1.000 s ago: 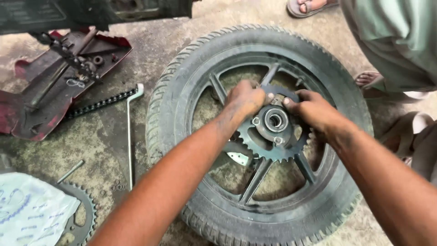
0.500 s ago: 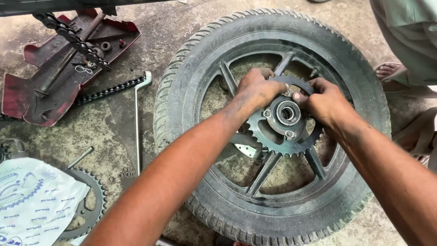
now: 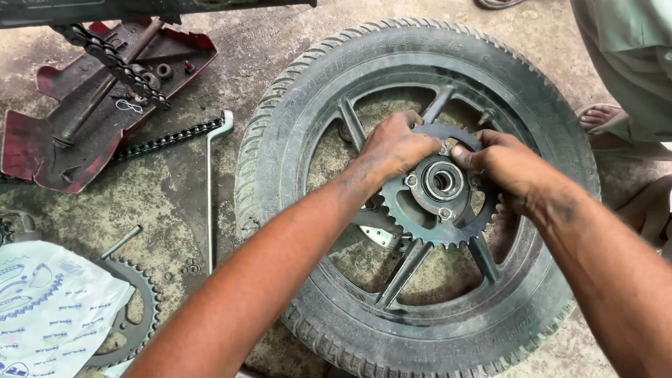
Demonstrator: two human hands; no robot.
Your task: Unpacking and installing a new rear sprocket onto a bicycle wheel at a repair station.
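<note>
**Both hands on the sprocket at the wheel's hub**

At the far left, a printed white plastic bag (image 3: 52, 311) lies on the concrete floor (image 3: 175, 203), partly covering a loose, worn sprocket (image 3: 133, 315). Above it sits a red metal cover (image 3: 42, 150) holding small parts, with a drive chain (image 3: 164, 140) trailing out beside it. A long L-shaped wrench (image 3: 209, 189) lies just right of the chain.

The wheel (image 3: 294, 112), with its black tyre and dark spokes, lies flat on the floor in the middle. At its hub sits the toothed sprocket (image 3: 420, 227), bolted around a bearing. The left hand (image 3: 395, 143) grips the sprocket's upper left edge, fingers curled over the teeth. The right hand (image 3: 507, 164) holds the upper right edge, its fingers (image 3: 465, 152) pressed near the hub.

At the far right, another person's sandalled foot (image 3: 602, 119) stands just beside the tyre.
</note>
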